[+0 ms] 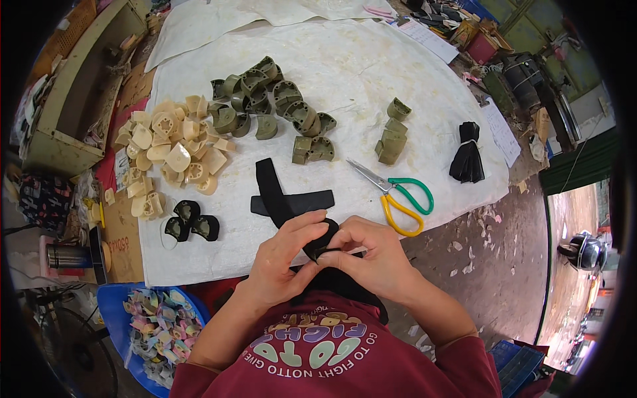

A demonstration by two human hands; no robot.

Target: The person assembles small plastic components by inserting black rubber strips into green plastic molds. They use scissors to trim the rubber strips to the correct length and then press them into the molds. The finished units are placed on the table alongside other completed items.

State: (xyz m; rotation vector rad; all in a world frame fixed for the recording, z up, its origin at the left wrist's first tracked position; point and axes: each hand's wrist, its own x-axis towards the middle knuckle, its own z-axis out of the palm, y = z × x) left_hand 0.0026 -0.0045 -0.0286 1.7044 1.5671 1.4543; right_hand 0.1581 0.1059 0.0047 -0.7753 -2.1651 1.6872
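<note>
My left hand [286, 255] cups a rounded piece wrapped in black material [323, 242] near the table's front edge. My right hand [369, 259] pinches the material at its lower side, thumb and fingertips together. What lies under the wrap is hidden. Just beyond my left hand, two black strips [269, 182] lie crossed on the white cloth. To the right rest scissors [383, 186] with one green and one yellow handle, blades apart. Three black-covered shoe heels [192, 220] sit together at the left. Uncovered olive-green plastic heels [255, 89] stand in a cluster farther back.
Cream plastic heels [176, 142] form a pile at the left. A few green heels [392, 140] and a tied black bundle [468, 154] lie at the right. White cloth [358, 79] covers the table. A blue tub [113, 302] of colourful scraps stands below its left front corner.
</note>
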